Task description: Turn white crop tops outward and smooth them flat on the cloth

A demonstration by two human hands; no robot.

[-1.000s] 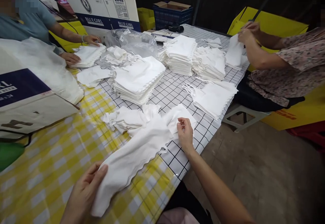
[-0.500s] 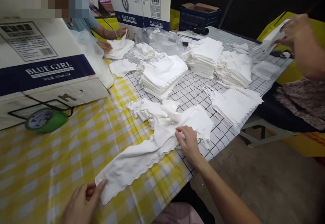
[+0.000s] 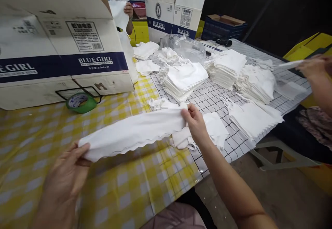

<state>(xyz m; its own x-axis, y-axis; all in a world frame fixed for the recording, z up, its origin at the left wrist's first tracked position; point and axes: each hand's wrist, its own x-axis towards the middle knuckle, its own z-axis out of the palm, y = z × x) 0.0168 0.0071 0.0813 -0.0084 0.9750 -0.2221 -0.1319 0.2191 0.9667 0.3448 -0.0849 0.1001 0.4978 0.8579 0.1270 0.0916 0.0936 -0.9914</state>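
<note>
White cloth strip (image 3: pixel 135 129), wavy lower edge, left fingers (image 3: pixel 83 149) and right fingers (image 3: pixel 188 117) pinching opposite ends

A dark wall (image 3: pixel 269 11) backs the checked-cloth table (image 3: pixel 121 187), with a pale plastic stool (image 3: pixel 290 163) on dim, grey-brown floor (image 3: pixel 223 198).

Cloth (image 3: pixel 135 130): shone palest
Wall (image 3: pixel 272 0): sank into near-black
Tablecloth (image 3: pixel 116 194): caught faint glare
Floor (image 3: pixel 280 198): lay dim
Co-worker's hand (image 3: pixel 314 66): blurred slightly
</note>
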